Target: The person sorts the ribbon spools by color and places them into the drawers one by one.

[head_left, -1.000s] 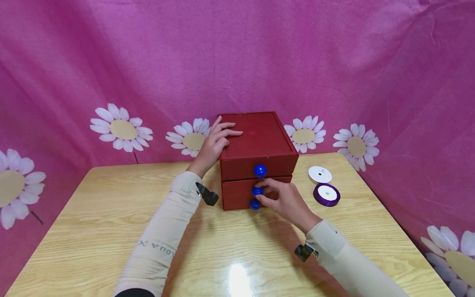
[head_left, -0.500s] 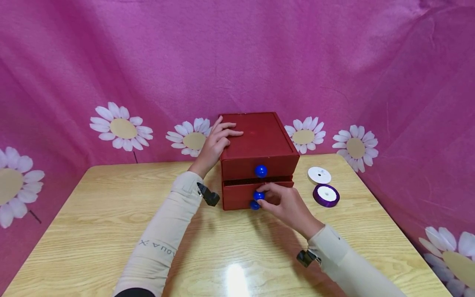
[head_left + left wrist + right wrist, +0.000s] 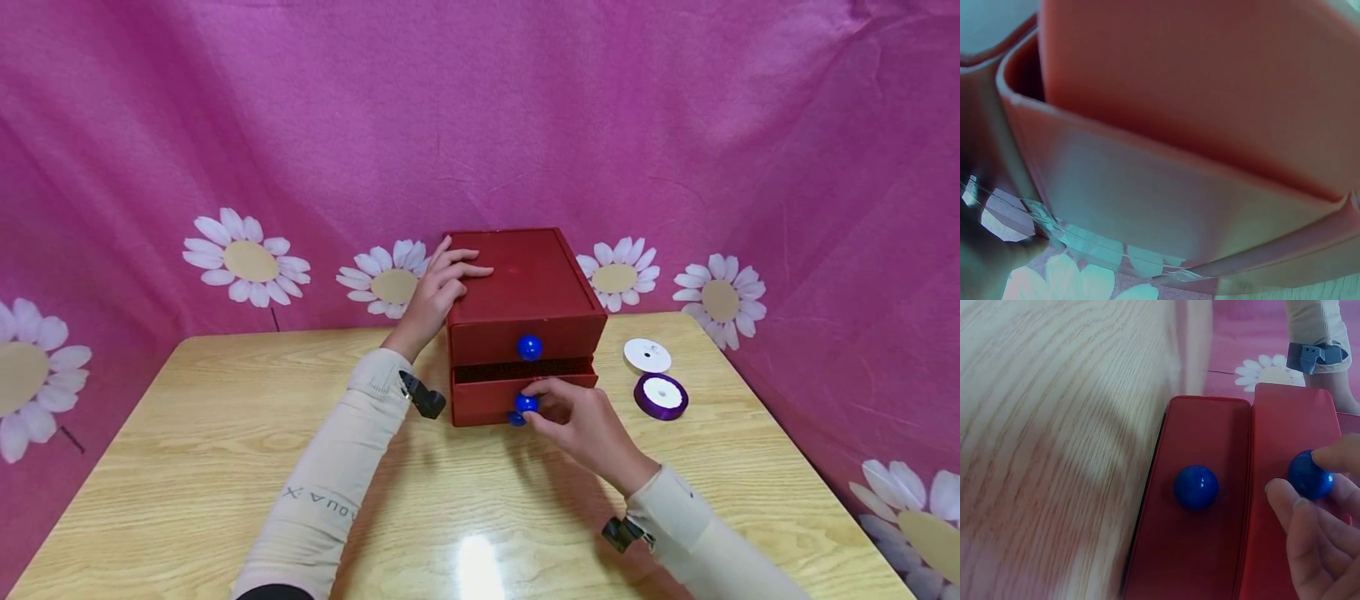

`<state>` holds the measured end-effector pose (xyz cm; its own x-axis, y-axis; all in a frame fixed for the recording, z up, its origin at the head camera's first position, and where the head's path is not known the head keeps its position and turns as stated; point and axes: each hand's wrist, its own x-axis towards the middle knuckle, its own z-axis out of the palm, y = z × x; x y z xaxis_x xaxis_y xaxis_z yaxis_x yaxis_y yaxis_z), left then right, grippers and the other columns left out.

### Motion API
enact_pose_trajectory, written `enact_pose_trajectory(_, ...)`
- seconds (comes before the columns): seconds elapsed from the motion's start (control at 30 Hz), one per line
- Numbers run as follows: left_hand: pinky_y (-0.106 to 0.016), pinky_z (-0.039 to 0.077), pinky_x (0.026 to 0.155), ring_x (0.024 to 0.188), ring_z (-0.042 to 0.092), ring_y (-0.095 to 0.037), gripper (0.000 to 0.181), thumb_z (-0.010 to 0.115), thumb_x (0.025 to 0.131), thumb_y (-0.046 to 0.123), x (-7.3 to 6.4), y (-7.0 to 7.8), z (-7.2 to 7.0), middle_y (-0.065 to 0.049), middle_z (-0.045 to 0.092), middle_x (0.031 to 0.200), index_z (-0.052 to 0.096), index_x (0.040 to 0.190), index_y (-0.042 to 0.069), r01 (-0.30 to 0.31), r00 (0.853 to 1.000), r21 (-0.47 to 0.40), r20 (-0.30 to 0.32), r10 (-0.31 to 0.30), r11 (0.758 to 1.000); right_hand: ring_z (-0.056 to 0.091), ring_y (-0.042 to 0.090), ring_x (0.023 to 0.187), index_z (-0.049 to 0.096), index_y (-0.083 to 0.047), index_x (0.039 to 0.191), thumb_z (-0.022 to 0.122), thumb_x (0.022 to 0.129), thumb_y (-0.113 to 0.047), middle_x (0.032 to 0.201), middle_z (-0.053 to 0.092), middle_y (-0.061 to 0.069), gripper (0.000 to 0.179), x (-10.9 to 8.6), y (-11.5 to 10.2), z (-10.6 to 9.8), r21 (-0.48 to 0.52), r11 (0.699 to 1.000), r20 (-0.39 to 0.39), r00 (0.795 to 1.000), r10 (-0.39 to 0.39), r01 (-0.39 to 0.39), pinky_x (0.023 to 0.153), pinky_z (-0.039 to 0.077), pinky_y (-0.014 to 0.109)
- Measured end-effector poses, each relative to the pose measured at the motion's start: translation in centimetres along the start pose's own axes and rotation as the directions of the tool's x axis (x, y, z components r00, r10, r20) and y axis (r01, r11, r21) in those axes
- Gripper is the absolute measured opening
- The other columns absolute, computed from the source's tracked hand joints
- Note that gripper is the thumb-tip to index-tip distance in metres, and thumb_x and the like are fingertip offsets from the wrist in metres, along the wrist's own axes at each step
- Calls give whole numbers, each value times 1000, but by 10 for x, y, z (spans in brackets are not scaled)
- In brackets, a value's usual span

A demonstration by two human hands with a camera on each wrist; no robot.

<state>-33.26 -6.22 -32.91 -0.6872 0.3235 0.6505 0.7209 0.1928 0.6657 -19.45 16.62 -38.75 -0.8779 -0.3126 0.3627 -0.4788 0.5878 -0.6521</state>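
A red chest of drawers (image 3: 525,275) with round blue knobs stands at the back of the table. My left hand (image 3: 442,283) rests on its top left edge, fingers spread over the top; in the left wrist view a dark part of the hand (image 3: 991,256) shows beside the red wall. With thumb and fingers, my right hand (image 3: 588,425) pinches the blue drawer knob (image 3: 1309,475) of the middle drawer (image 3: 483,402), which is pulled partly out. A dark gap shows above that drawer. The upper knob (image 3: 529,347) and the lower knob (image 3: 1195,487) are untouched.
Right of the chest lie a white spool disc (image 3: 647,356) and a purple ribbon spool (image 3: 661,397) on the wooden table (image 3: 300,417). A pink cloth (image 3: 480,117) with daisies hangs close behind the chest and along both sides.
The middle drawer has slid out toward me with my right hand on its knob, and the gap above it has widened. My left hand has stayed on the chest.
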Motion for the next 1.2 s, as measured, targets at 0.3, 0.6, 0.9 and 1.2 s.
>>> enact_pose_trajectory(0.3,-38,2,108,137,8,-26,38,39,80,-1,-1,-4,2,-11,48,126,68,104,6,-17,1000,10,-13,17,1000,58,3,60,63,-24,99,70,77,-17,78,65,-13,24,-8,-2,0,23,999,-7,999,-35,35,54,49,21)
enact_pose_trajectory(0.6,-48,1,107,135,8,-37,36,37,78,-8,-3,31,-1,-25,46,124,64,101,-10,-16,1000,-28,-10,16,999,57,2,58,63,-25,98,71,76,-16,76,64,-14,25,-14,-4,0,8,1000,-17,999,-27,27,54,49,21)
enact_pose_trajectory(0.9,-49,1,107,135,7,-36,38,36,79,-5,-5,34,-3,-21,45,126,65,103,-5,15,1000,-12,-3,-15,1000,56,1,58,64,-24,95,72,74,-14,74,63,-14,25,-20,-8,1,-2,999,-30,998,-51,51,53,48,20)
enact_pose_trajectory(1.2,-51,0,106,134,7,-40,36,36,78,-11,-4,35,-2,-28,44,124,63,101,-11,-33,999,-42,-17,33,999,58,1,61,64,-23,95,72,74,-13,77,64,-16,25,-27,-9,1,22,999,-28,998,-48,49,53,48,20)
